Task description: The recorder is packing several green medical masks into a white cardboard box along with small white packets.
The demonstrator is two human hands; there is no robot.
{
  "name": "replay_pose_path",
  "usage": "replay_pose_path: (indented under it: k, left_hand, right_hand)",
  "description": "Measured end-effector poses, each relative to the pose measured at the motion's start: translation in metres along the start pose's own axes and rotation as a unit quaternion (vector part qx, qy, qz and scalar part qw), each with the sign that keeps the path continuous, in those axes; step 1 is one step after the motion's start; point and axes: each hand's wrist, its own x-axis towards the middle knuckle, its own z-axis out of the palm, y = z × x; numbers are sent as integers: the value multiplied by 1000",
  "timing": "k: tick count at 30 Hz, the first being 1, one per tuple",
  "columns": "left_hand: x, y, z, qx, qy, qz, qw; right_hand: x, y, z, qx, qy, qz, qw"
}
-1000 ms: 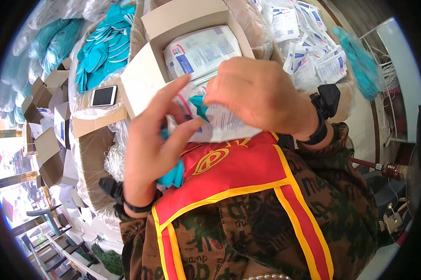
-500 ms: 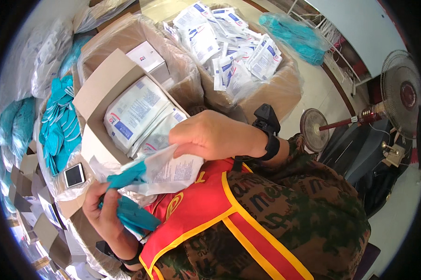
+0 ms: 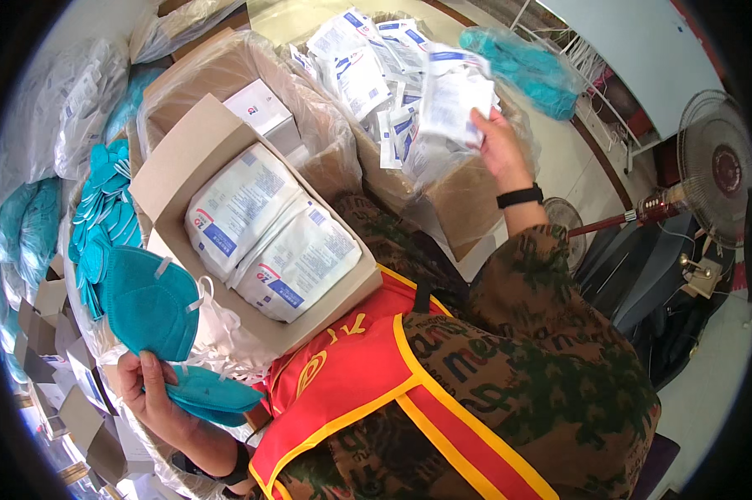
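Note:
My left hand (image 3: 155,396) pinches a teal face mask (image 3: 149,304) by its lower edge. Further teal masks (image 3: 205,393) fan out beneath its fingers, and white ear loops hang beside them. Off to the far right, my right hand (image 3: 505,154) grips a white packet (image 3: 452,107) by its corner, thumb on the near face. This packet is above a plastic-lined carton (image 3: 467,208) heaped with similar packets (image 3: 363,79). Between my hands an open cardboard box (image 3: 172,158) rests near my body, with white and blue packets (image 3: 295,262) packed in two rows.
Loose teal masks (image 3: 109,217) pile up at the left, near bagged ones (image 3: 38,225). Behind the open box stands a lined carton (image 3: 201,79) holding a white box (image 3: 263,108). Small open boxes (image 3: 92,433) lie lower left. A fan (image 3: 717,167) stands right.
My right hand has swung from the open box to the far carton, carrying the packet. The masks have come out of the packet and stay in my left hand, one now upright.

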Motion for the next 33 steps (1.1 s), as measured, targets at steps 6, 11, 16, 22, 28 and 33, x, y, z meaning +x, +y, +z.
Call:
replay_pose_path:
  k: [6, 11, 16, 22, 28, 33]
  left_hand:
    - [-2, -2, 16, -12, -13, -19, 1000]
    - [0, -7, 16, -4, -16, -23, 1000]
    - [-1, -2, 27, 57, -39, -47, 997]
    - [1, 15, 67, 116, -156, 1, 981]
    - [-8, 23, 79, 78, -201, -9, 976]
    - [-4, 19, 68, 54, -108, -4, 993]
  right_hand:
    - [49, 28, -74, -80, 89, 70, 990]
    - [23, 43, -91, -138, 88, 103, 981]
    - [5, 45, -54, -142, 75, 117, 980]
    - [-55, -30, 109, -179, -234, -82, 952]
    - [-126, -67, 232, -277, -431, -459, 726]
    - [-145, -55, 249, -288, -509, -378, 717]
